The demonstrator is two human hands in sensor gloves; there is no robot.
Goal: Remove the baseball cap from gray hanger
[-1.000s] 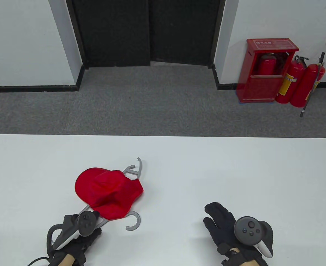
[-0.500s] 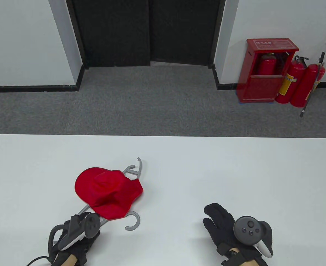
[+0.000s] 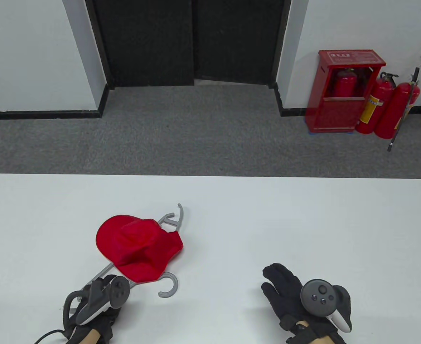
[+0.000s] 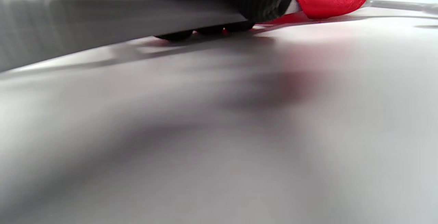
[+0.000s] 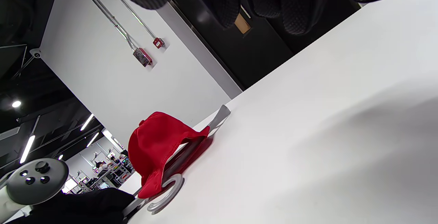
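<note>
Two gloved hands sit near the front edge of the white surface [image 3: 303, 215]. The red baseball cap [image 3: 139, 247] lies left of centre, draped over the gray hanger [image 3: 169, 285], whose hook curls out just below the cap's lower edge. The left hand [image 3: 96, 308] is at the hanger's near end, its fingers [image 4: 260, 1] wrapped around the hanger bar, right beside the cap's fabric. The right hand [image 3: 293, 299] rests well apart from the cap, palm down, its fingers [image 3: 278, 274] slightly spread and holding nothing.
</note>
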